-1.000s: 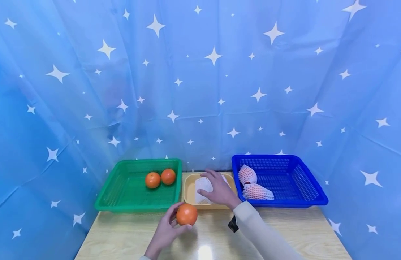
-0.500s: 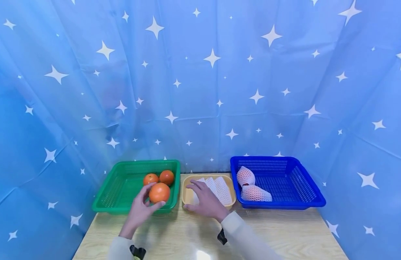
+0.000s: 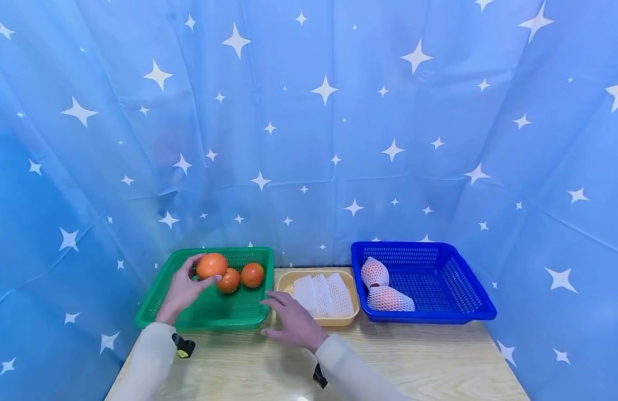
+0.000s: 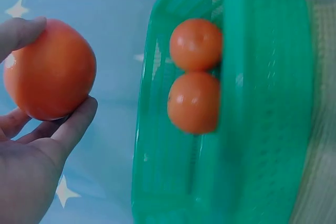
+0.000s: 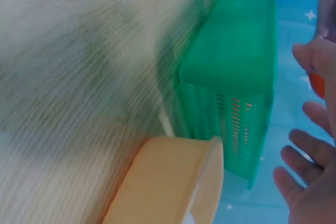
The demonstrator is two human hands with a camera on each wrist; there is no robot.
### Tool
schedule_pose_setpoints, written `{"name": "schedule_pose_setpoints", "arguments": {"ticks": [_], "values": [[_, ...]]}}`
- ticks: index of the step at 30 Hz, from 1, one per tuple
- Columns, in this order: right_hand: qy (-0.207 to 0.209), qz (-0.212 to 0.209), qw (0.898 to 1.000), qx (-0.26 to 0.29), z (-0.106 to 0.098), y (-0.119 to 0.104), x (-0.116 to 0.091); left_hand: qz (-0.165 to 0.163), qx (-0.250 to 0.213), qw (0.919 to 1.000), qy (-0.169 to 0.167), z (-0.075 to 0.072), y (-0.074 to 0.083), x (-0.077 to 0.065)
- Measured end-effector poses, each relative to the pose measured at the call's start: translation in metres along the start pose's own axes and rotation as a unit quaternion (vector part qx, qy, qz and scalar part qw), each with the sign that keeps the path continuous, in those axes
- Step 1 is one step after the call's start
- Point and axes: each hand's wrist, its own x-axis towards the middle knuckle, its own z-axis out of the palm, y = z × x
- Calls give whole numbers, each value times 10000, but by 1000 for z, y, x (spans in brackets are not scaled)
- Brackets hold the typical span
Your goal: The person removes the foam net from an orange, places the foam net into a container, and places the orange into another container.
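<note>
My left hand grips a glossy round orange, held up over the left part of the green basket. In the left wrist view the thumb lies on one side of the held orange and the fingers on the other. Two more oranges sit side by side inside the basket, one to the right of the other. My right hand holds nothing; its fingers are spread, near the basket's front right corner and the left end of the yellow tray.
White foam net sleeves lie side by side in the yellow tray. To the right stands a blue basket with two net-wrapped fruits, one behind the other. The wooden table reaches back to a starry blue curtain.
My left hand has carried the orange leftward from the table front, over the two oranges, to the basket's left part. My right hand has drawn back left from above the tray, uncovering the sleeves.
</note>
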Motion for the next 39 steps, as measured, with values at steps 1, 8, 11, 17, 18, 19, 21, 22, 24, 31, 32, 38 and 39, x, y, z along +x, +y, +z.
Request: {"name": "schedule_pose_setpoints", "arguments": {"ticks": [1,8,11,17,18,19,21,22,24,31,32,38,39], "values": [[9,4,10000,-14,1,-1,1,-34,63,10000,-17,-3,0,5],[73,-218,9995,-236,15,-4,4,-330,303,9990,-60,-20,-9,34],[164,-430,9984,-320,22,-3,4,-446,317,9984,-153,-23,-17,43],[453,-912,9936,-498,31,-3,7,-798,404,9954,-333,-26,-35,58],[514,-979,9923,-555,32,-3,8,-873,441,9946,-350,-26,-37,60],[560,-1026,9914,-590,32,-3,9,-962,467,9936,-364,-26,-40,62],[652,-1126,9889,-717,34,-1,11,-1144,577,9910,-392,-26,-45,66],[686,-1168,9879,-759,35,-1,11,-1222,602,9898,-421,-25,-48,67],[713,-1205,9866,-841,34,-1,12,-1347,712,9870,-502,-25,-53,70],[679,-1136,9879,-808,28,-5,15,-1546,1254,9773,-730,-22,-66,78],[660,-1103,9887,-767,27,-6,16,-1583,1343,9754,-733,-22,-68,79],[558,-1013,9910,-681,24,-10,20,-1688,1729,9684,-619,-17,-79,82],[534,-985,9915,-666,23,-10,20,-1677,1741,9684,-612,-16,-79,82]]}}
